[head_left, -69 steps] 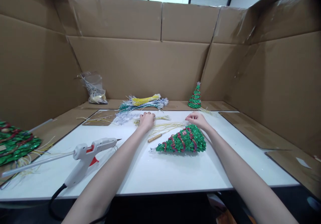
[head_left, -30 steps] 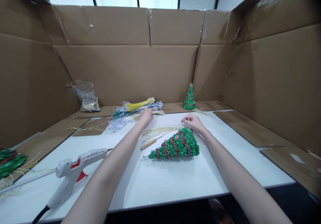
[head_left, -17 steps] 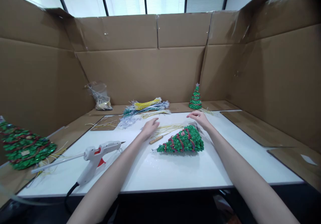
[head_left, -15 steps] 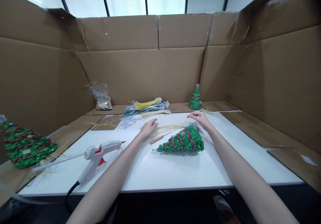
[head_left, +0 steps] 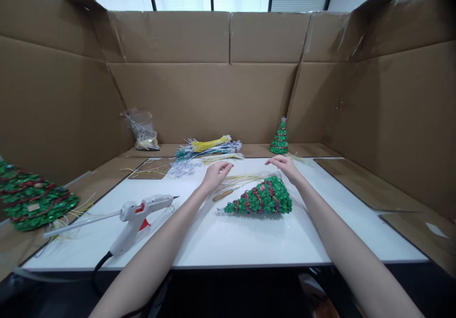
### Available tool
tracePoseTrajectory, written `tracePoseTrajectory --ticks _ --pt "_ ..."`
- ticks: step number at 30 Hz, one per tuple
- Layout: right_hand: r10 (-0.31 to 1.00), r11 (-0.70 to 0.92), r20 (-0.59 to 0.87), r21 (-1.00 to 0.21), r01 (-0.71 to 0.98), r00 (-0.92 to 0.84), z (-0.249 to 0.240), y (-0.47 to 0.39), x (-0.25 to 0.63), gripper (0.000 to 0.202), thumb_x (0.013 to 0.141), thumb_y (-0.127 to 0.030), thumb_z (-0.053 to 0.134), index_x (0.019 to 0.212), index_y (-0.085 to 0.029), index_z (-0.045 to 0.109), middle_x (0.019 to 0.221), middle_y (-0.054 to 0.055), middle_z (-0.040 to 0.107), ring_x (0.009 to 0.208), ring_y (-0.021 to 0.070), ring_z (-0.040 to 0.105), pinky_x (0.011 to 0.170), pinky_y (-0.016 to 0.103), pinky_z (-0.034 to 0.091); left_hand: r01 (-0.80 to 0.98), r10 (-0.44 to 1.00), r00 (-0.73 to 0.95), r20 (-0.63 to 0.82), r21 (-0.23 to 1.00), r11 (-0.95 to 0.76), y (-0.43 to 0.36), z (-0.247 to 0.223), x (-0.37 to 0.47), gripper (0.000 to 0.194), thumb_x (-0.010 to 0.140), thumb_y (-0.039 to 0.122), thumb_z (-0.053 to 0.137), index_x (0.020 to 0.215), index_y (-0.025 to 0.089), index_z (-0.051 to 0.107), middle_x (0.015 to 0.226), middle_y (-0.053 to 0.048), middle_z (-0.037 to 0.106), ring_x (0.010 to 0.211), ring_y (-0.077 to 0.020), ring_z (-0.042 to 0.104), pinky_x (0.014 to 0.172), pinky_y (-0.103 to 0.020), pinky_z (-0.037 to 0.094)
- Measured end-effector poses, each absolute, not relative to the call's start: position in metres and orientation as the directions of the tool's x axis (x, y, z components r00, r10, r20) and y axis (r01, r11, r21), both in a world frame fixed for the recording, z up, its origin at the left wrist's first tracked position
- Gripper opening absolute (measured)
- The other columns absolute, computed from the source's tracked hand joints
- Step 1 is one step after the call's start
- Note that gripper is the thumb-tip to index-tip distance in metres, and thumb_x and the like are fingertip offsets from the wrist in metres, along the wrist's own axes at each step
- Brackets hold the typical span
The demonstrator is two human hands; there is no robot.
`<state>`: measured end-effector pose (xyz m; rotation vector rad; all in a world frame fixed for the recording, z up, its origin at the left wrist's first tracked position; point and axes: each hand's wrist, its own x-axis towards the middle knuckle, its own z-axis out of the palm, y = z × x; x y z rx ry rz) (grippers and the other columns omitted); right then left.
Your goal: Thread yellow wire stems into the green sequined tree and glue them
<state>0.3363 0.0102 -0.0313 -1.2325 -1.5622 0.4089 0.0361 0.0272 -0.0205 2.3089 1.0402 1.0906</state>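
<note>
A beaded green Christmas tree with red garlands lies on its side on the white tabletop, its tip pointing left. My left hand hovers over the table beyond the tip, fingers pointing right and slightly parted; I see nothing in it. Behind the tree's wide end is my right hand, its fingers stretched leftward, with no object visible between them. A gap separates the two hands. Below my left hand rests a wooden-handled awl-like tool. Thin pale yellow wires are spread out between the hands.
A white glue gun stands at the left, its cord hanging over the front edge. Another beaded tree leans farther left; a small one stands at the back. Wire bundles, clear beads and a plastic bag lie behind.
My left hand has moved up and to the right, nearer my right hand. My right hand has barely moved. The view has shifted slightly; the tree stays lying in place.
</note>
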Motion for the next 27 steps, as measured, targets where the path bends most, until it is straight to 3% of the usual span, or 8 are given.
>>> tracePoseTrajectory --ticks 6,11,15,19,27 --pt "0.855 0.408 0.514 -0.752 0.518 0.072 -0.026 0.007 0.326 0.043 0.084 -0.056 0.055 0.070 -0.020 0.074 0.080 0.007 0.067 0.073 0.0190 0.055 0.066 0.032 0.043 0.328 0.591 0.619 0.517 0.514 -0.793 -0.013 -0.004 0.046 0.032 0.097 0.039 0.044 0.103 0.021 0.070 0.105 -0.003 0.072 0.095 -0.0166 0.065 0.080 -0.026 0.049" --pt "0.858 0.409 0.514 -0.677 0.612 -0.004 -0.037 0.005 0.326 0.039 0.083 -0.053 0.057 0.069 -0.020 0.074 0.076 0.006 0.066 0.074 0.0198 0.057 0.069 0.033 0.043 0.545 0.659 0.620 0.425 0.370 -0.752 0.004 -0.019 0.038 0.028 0.094 0.032 0.046 0.099 0.021 0.071 0.100 -0.005 0.072 0.091 -0.0194 0.065 0.083 -0.030 0.049" --pt "0.861 0.385 0.508 -0.596 0.705 -0.041 -0.043 0.004 0.335 0.031 0.083 -0.046 0.057 0.085 -0.022 0.076 0.083 0.006 0.067 0.075 0.0207 0.054 0.067 0.034 0.041 0.636 0.727 0.561 0.397 0.356 -0.685 0.023 -0.032 0.031 0.025 0.090 0.028 0.050 0.095 0.021 0.073 0.097 -0.008 0.071 0.093 -0.0239 0.064 0.084 -0.034 0.048" --pt "0.872 0.325 0.488 -0.509 0.797 -0.043 -0.046 0.005 0.346 0.023 0.078 -0.040 0.063 0.084 -0.023 0.078 0.082 0.008 0.061 0.088 0.0259 0.052 0.079 0.038 0.041 0.665 0.756 0.542 0.368 0.363 -0.653 0.032 -0.041 0.026 0.022 0.086 0.028 0.056 0.093 0.021 0.075 0.095 -0.008 0.071 0.094 -0.0257 0.063 0.086 -0.035 0.047" --pt "0.909 0.220 0.416 -0.410 0.885 -0.033 -0.054 0.007 0.345 0.021 0.068 -0.037 0.078 0.087 -0.028 0.081 0.087 0.010 0.059 0.088 0.0294 0.048 0.084 0.044 0.037 0.526 0.659 0.645 0.387 0.400 -0.750 0.025 -0.036 0.028 0.030 0.092 0.045 0.052 0.097 0.029 0.077 0.112 -0.005 0.067 0.109 -0.0248 0.055 0.099 -0.038 0.040"
